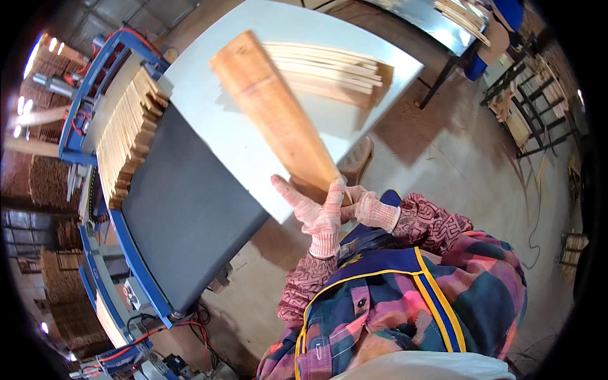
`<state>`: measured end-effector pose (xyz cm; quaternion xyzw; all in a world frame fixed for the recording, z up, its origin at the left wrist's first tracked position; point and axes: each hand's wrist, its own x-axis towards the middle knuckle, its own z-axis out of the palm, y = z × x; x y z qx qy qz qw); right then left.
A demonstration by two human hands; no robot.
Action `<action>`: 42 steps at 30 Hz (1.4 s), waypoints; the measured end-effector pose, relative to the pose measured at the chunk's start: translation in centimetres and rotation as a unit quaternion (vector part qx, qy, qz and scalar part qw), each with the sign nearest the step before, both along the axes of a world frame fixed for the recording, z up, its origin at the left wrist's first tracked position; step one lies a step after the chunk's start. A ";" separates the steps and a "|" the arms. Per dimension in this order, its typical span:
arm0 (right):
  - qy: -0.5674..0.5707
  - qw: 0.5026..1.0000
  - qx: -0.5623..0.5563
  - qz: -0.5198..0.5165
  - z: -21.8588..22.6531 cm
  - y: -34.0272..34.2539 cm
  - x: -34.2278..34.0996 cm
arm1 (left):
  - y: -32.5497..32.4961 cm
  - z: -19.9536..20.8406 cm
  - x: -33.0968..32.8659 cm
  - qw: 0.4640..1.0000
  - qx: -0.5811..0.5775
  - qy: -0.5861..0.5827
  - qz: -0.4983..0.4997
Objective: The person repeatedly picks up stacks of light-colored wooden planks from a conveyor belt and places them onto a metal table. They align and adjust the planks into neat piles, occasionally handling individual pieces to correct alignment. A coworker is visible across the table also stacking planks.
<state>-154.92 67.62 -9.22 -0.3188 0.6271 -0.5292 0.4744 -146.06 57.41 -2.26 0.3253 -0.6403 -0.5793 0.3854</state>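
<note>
Our gloved left hand (pixel 316 218) and right hand (pixel 370 209) both clamped on the near end of a long wooden plank (pixel 272 107), blurred, angled over the white table (pixel 209 101), beside stacked wood slats (pixel 329 69), dark conveyor belt (pixel 183 215) left

Wooden slats (pixel 130 126) beside dark conveyor belt (pixel 183 215)

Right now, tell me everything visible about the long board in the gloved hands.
The board is a long, flat strip of orange-brown wood, motion-blurred. It slants from the gloved hands up and left over the white table. The left hand and right hand grip its near end together. Its far end looks raised above the table.
</note>
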 end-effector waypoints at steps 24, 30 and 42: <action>-0.211 0.763 0.044 -0.610 -4.5 60.4 -31.0 | 50.4 -11.3 -45.3 0.641 -0.196 -0.294 -0.681; -0.211 0.650 0.042 -0.729 -7.7 63.0 -34.8 | 54.9 -11.6 -50.3 0.452 -0.308 -0.306 -0.779; 0.021 0.626 0.307 -0.716 -14.0 82.2 -60.2 | 70.8 -8.6 -79.5 0.391 -0.422 -0.209 -0.791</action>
